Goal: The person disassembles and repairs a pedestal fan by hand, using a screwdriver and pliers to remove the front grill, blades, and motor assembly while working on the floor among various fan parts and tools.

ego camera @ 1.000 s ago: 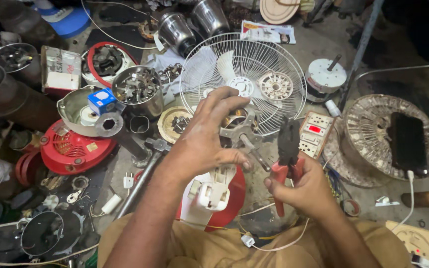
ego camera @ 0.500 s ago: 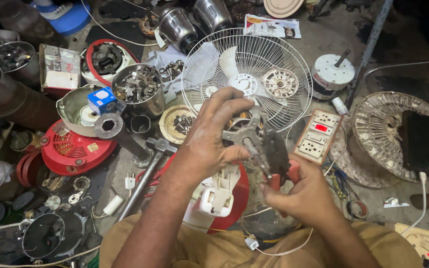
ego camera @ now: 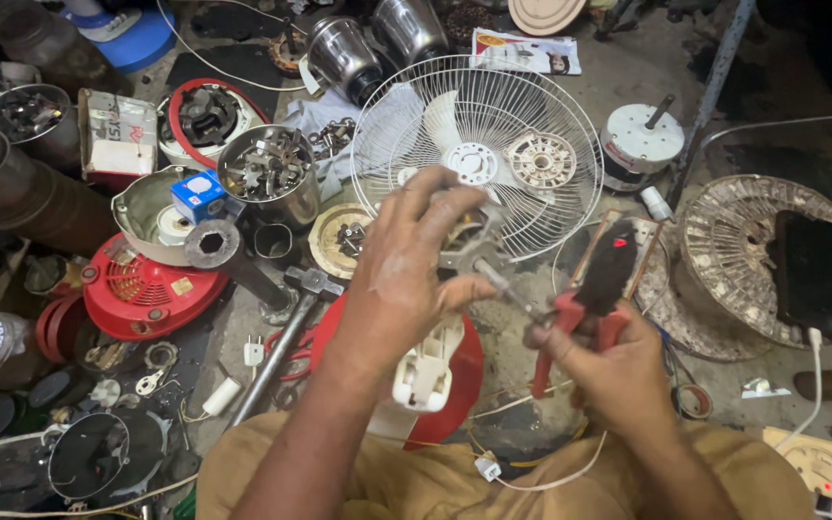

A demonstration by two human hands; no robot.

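My left hand (ego camera: 416,270) grips a small grey motor part with a shaft (ego camera: 479,255) in front of me. My right hand (ego camera: 613,361) is closed around red-handled pliers (ego camera: 597,289), whose dark jaws point up and away. The pliers' tip sits just right of the shaft; contact between them cannot be judged. Under both hands lies a red and white appliance base (ego camera: 435,371) with a white cord and plug (ego camera: 486,469).
A white wire fan guard (ego camera: 493,116) lies behind the hands. A hammer (ego camera: 291,323), a steel bowl of metal parts (ego camera: 267,173), a red housing (ego camera: 137,289) and a blue box (ego camera: 196,195) crowd the left. A dusty grille with a phone (ego camera: 806,270) is right.
The pliers have swung from beside the shaft to a more upright, rightward position. My left hand has kept its grip on the motor part and shifted slightly with it.
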